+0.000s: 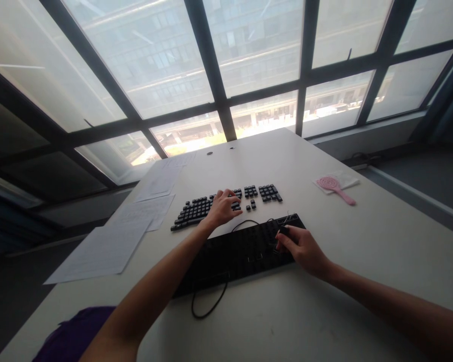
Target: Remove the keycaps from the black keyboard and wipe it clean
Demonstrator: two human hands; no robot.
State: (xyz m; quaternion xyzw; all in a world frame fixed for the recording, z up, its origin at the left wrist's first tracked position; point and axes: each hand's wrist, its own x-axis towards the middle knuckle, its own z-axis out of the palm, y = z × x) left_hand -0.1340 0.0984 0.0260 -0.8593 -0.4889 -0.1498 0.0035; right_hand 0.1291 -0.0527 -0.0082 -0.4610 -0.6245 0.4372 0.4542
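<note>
A black keyboard base [237, 256] without its keycaps lies on the white table [362, 241], its black cable [209, 301] looping toward me. Behind it, the removed black keycaps [196, 208] are laid out in keyboard order. My left hand [223, 207] reaches over these keycaps, fingers curled down onto them. My right hand [300, 246] rests on the right end of the keyboard base, pinching a small black keycap [284, 231] with a thin wire tool near it.
Several white paper sheets [109, 246] lie at the table's left side. A pink brush [335, 187] sits on a white cloth at the right. Large windows with dark frames stand behind the table's far edge.
</note>
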